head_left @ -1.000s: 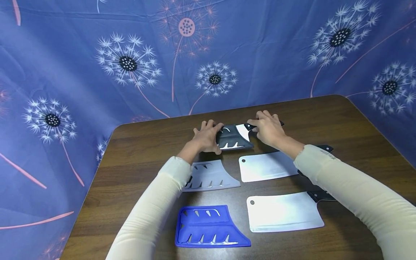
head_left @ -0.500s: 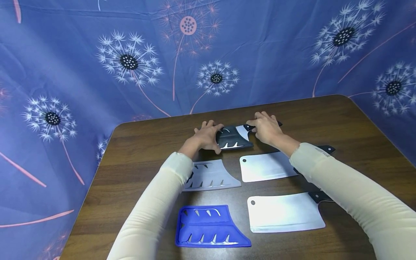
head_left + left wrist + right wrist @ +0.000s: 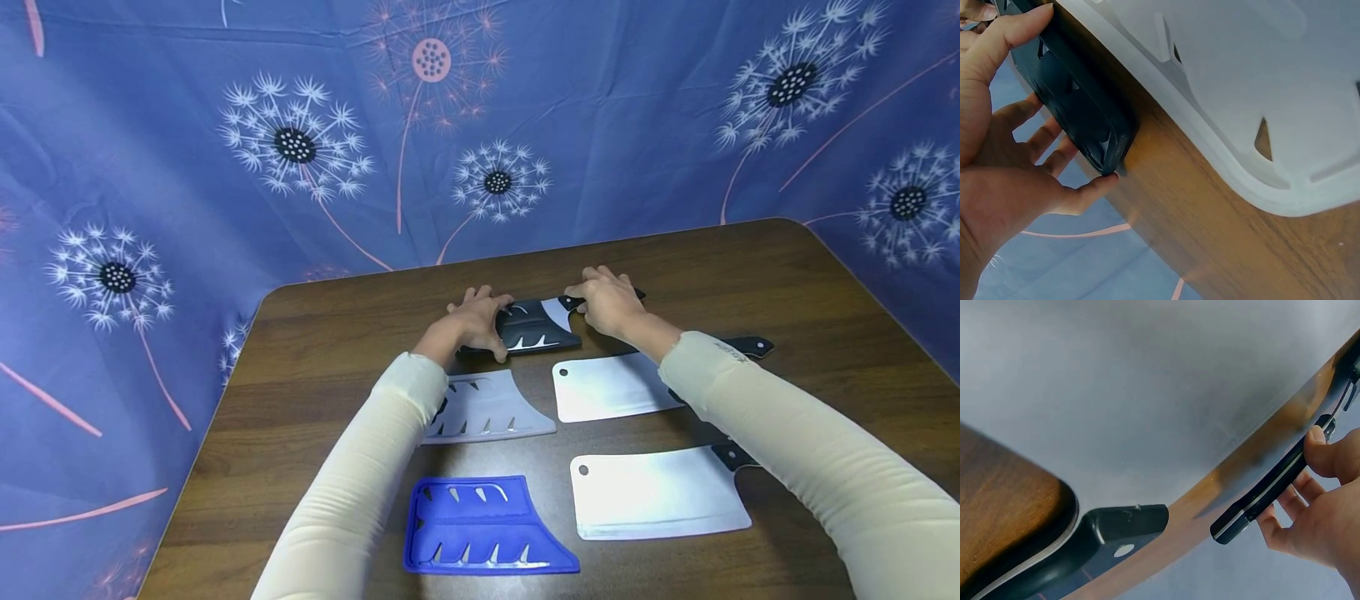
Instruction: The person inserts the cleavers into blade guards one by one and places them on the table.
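At the back of the table a cleaver [image 3: 557, 313] sits with most of its blade inside a black blade guard [image 3: 536, 323]; a strip of bare steel shows near the handle. My left hand [image 3: 474, 322] holds the guard's left end across its width, thumb on the near edge. In the left wrist view the other fingers spread along the far edge of the black guard [image 3: 1079, 100]. My right hand [image 3: 609, 302] grips the cleaver's black handle [image 3: 1266, 490], thumb on one side and fingers on the other, with the butt end sticking out.
Nearer me lie a whitish translucent blade guard [image 3: 491, 408], partly under my left sleeve, and a blue blade guard [image 3: 480, 529]. Right of them lie two bare cleavers, a farther one [image 3: 611, 387] and a nearer one [image 3: 652, 496], partly covered by my right sleeve. A patterned blue cloth [image 3: 600, 167] hangs behind.
The right hand and the cleaver's handle have shifted slightly left and toward me. The guarded end has dropped a little nearer, and the left hand keeps its hold.
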Motion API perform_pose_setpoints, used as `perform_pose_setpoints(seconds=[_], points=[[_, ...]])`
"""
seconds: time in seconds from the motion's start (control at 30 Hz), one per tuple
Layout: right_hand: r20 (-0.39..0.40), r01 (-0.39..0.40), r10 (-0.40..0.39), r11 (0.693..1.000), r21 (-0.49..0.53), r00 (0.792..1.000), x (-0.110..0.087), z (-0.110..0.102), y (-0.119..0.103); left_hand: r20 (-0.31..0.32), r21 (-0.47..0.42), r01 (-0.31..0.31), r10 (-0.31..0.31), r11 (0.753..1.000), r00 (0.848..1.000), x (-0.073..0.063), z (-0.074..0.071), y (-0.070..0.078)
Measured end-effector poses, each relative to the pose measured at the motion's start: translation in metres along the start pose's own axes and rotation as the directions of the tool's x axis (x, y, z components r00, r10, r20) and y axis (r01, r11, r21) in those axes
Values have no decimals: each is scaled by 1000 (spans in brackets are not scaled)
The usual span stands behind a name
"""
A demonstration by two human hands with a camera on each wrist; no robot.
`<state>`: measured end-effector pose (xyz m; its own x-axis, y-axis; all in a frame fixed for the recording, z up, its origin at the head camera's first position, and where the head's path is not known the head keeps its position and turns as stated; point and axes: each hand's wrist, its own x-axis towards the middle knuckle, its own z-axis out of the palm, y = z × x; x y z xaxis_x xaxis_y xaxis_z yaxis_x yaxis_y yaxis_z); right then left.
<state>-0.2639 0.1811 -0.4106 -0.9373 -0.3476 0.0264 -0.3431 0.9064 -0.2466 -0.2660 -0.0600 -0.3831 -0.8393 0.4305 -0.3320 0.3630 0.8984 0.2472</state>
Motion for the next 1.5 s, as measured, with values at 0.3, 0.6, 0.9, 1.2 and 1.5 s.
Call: perform_pose_setpoints(seconds=[0.3,0.6,0.9,1.2,1.5], points=[[-6,4,-4,1000,-18,1000,0,4,0,11,-10,-18,18,1000,1000,1,1,-3],[46,2,-3,1000,22,999,1,5,3,39,-6,-20,21,1000,999,-1,2,-6],[37,44,-46,997,62,998,-10,-5,6,11,-47,-28,29,999,1000,-9,4,-6],[-38,148,-148,989,-16,988,-34,-16,17,-78,-91,-104,97,990,992,-30,5,-12],[-124,172,-171,985,-4,977,-69,-31,34,-204,-117,-160,135,980,970,-63,12,-23]])
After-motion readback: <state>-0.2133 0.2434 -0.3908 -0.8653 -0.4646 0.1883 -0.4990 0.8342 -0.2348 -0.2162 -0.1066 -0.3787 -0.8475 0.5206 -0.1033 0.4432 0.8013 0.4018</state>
